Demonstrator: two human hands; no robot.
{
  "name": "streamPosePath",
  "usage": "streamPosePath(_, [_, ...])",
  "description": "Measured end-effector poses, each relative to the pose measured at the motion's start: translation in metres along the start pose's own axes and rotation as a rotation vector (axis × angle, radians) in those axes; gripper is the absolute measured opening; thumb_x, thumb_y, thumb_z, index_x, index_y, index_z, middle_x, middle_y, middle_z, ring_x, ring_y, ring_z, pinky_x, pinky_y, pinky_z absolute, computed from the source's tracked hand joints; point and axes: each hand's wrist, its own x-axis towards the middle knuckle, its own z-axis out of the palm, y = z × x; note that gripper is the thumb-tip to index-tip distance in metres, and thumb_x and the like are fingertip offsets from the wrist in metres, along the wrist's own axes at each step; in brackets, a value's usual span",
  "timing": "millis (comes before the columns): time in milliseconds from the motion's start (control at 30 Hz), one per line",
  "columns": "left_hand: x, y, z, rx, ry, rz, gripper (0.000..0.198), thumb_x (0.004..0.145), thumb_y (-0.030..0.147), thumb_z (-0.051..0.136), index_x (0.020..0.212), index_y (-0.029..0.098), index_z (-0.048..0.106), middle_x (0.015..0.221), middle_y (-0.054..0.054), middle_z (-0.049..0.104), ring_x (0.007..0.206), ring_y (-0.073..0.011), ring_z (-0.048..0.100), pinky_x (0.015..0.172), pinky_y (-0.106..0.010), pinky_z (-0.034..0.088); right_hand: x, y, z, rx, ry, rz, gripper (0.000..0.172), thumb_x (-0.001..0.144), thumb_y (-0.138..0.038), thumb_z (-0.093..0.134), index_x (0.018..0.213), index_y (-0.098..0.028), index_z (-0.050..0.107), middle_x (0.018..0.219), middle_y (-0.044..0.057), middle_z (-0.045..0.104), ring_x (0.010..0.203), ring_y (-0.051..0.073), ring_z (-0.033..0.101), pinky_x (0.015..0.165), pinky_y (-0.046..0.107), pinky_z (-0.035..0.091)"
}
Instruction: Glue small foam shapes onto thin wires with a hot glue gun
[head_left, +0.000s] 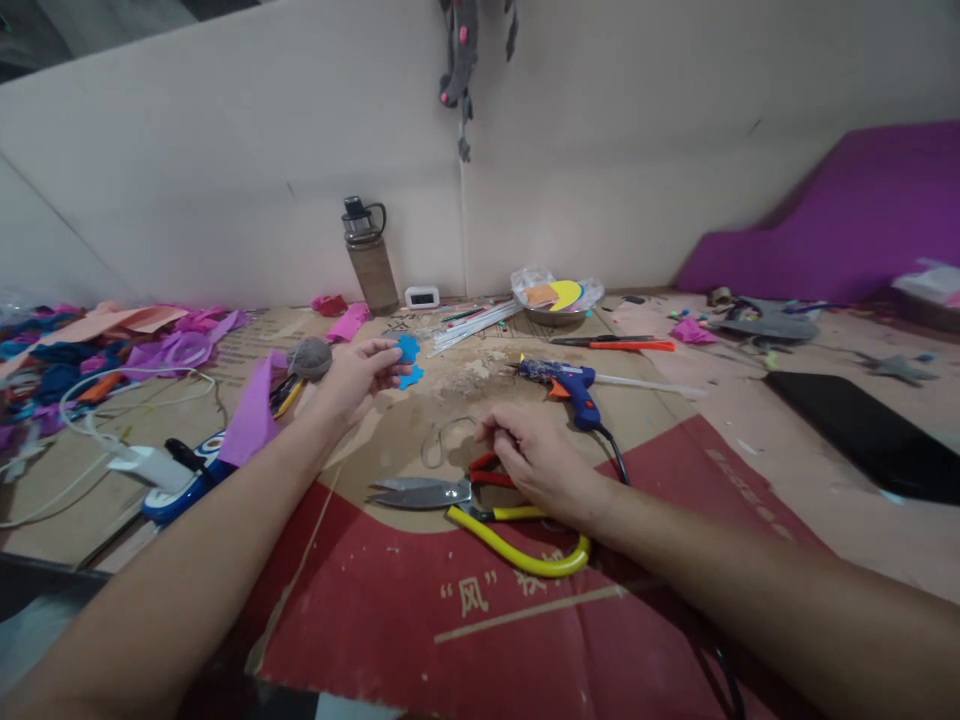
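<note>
My left hand (358, 374) pinches small blue felt pieces (409, 360) just above the cardboard work mat (420, 620). My right hand (534, 458) rests closed on the red handle of a pair of scissors (480, 500), whose steel blades point left and whose yellow handle loop curves toward me. A blue hot glue gun (574, 385) lies just beyond my right hand, its black cord running past my wrist.
Pink and purple felt scraps (172, 345) and white cables lie left. A grey ball (310, 357), a water bottle (370, 258), a small clock (422, 296), white sticks (472, 325), a metal bowl (559, 298) and orange-handled scissors (622, 344) stand behind. A black sheet (862, 430) lies right.
</note>
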Motion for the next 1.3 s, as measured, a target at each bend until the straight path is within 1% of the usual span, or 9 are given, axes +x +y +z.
streamPosePath(167, [-0.020,0.004,0.022,0.021,-0.070,0.139,0.020,0.071,0.028,0.077,0.082,0.016,0.066,0.072,-0.002,0.068,0.066,-0.0129,0.067,0.058,-0.022,0.050,0.005,-0.006,-0.003,0.218,0.093,0.169,0.009,0.091,-0.028,0.045,0.091,-0.021,0.052,0.075,-0.001,0.054,0.068,0.014,0.049,0.064,0.028,0.040])
streamPosePath(367, [-0.049,0.014,0.040,0.463,-0.100,0.866,0.006,0.079,0.025,0.072,0.080,0.022,0.077,0.096,-0.007,0.076,0.089,-0.0181,0.069,0.083,-0.032,0.055,0.015,-0.029,-0.012,0.762,0.115,0.444,0.036,0.087,-0.054,0.052,0.095,-0.020,0.057,0.083,0.002,0.060,0.066,0.011,0.052,0.057,0.025,0.039])
streamPosePath(467, [-0.056,0.016,0.043,0.524,-0.191,1.041,0.010,0.082,0.020,0.069,0.082,0.025,0.078,0.094,-0.005,0.076,0.088,-0.0169,0.070,0.082,-0.032,0.055,0.016,-0.036,-0.015,0.877,0.067,0.480,0.035,0.077,-0.051,0.068,0.084,-0.018,0.057,0.075,-0.001,0.059,0.060,0.008,0.049,0.055,0.023,0.035])
streamPosePath(567, [-0.057,0.011,0.047,0.457,-0.244,0.950,0.010,0.081,0.019,0.070,0.085,0.024,0.077,0.098,-0.006,0.076,0.093,-0.0178,0.069,0.087,-0.033,0.054,0.016,-0.036,-0.015,0.908,0.067,0.481,0.035,0.066,-0.041,0.079,0.073,-0.017,0.054,0.067,-0.004,0.057,0.054,0.006,0.047,0.053,0.022,0.033])
streamPosePath(700, [-0.060,0.001,0.059,0.104,-0.225,0.456,0.022,0.079,0.024,0.073,0.101,0.022,0.071,0.100,-0.004,0.073,0.089,-0.0161,0.068,0.084,-0.032,0.054,0.017,-0.031,-0.011,0.945,0.178,0.498,0.032,0.063,-0.037,0.079,0.071,-0.017,0.055,0.065,-0.004,0.059,0.053,0.006,0.047,0.052,0.022,0.034])
streamPosePath(833, [-0.067,-0.004,0.072,-0.112,-0.273,0.116,0.021,0.075,0.028,0.077,0.091,0.016,0.070,0.088,-0.004,0.072,0.078,-0.0135,0.066,0.076,-0.027,0.052,0.018,-0.027,-0.006,0.993,0.265,0.519,0.032,0.062,-0.036,0.079,0.073,-0.017,0.056,0.066,-0.003,0.062,0.055,0.006,0.049,0.054,0.022,0.037])
streamPosePath(1067, [-0.067,0.001,0.078,-0.153,-0.117,-0.015,0.017,0.068,0.022,0.077,0.073,0.015,0.063,0.069,-0.002,0.066,0.061,-0.0097,0.059,0.057,-0.020,0.044,0.016,-0.018,-0.012,0.901,0.203,0.459,0.024,0.070,-0.035,0.073,0.076,-0.017,0.058,0.068,-0.003,0.063,0.055,0.006,0.051,0.054,0.022,0.036])
streamPosePath(1200, [-0.056,0.007,0.066,-0.144,-0.035,-0.009,0.016,0.067,0.016,0.073,0.071,0.016,0.058,0.066,-0.001,0.064,0.049,-0.0057,0.048,0.045,-0.017,0.032,0.020,-0.010,-0.041,0.722,0.407,0.385,0.011,0.075,-0.025,0.065,0.079,-0.019,0.057,0.065,-0.005,0.056,0.052,0.006,0.046,0.052,0.021,0.036])
streamPosePath(1300, [-0.046,0.009,0.054,-0.111,-0.021,-0.009,0.014,0.067,0.013,0.071,0.074,0.015,0.060,0.071,-0.002,0.065,0.049,-0.0052,0.047,0.045,-0.017,0.033,0.023,-0.008,-0.061,0.636,0.482,0.331,0.005,0.079,-0.022,0.060,0.082,-0.020,0.057,0.066,-0.006,0.051,0.052,0.006,0.044,0.052,0.021,0.036])
